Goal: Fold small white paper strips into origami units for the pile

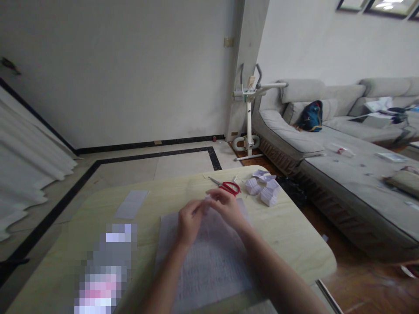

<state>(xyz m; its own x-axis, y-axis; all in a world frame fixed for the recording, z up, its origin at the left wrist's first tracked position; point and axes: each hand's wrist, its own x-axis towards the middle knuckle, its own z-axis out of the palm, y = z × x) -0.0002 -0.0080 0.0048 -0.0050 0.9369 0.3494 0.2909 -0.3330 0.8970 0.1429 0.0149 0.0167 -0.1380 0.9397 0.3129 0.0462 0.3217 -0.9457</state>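
Over a large sheet of written paper (209, 261) on the table, both of my hands meet with bent fingers. A small piece of pale paper (207, 208) shows between the fingertips, mostly hidden and blurred. My left hand (190, 218) pinches it from the left side. From the right, my right hand (225, 206) closes on it with thumb and fingers. Just beyond the right hand lie scissors (225, 185) with red handles, their blades pointing away to the left. Several folded paper pieces (262, 187) stand together to the right of the scissors.
The pale wooden table (294, 240) has rounded corners. A blank paper slip (132, 204) lies at its left, with a pixelated patch nearer me. Beyond stand a grey sofa (347, 170) holding a dark blue bag (312, 117), and a white exercise machine (249, 117).
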